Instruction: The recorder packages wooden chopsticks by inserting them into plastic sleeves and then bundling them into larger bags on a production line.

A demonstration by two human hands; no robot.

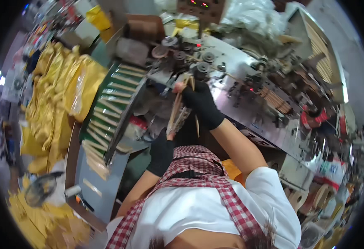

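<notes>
Both my hands wear black gloves. My right hand (201, 104) is raised in front of the machine and grips the upper end of a bundle of thin wooden sticks (176, 113). The bundle slants down to my left hand (161, 152), which closes around its lower end just above my red checked apron (198, 166). One loose stick hangs down beside my right wrist. The bundle's top lies close to the machine's dark rollers (192, 62).
A green slatted conveyor (109, 103) carrying single wooden sticks slopes down on the left. Yellow bags (61, 87) are piled beyond it, and a small fan (40, 189) lies at lower left. The metal machine body (248, 103) runs to the right, with stacked wooden parts (321, 54) behind.
</notes>
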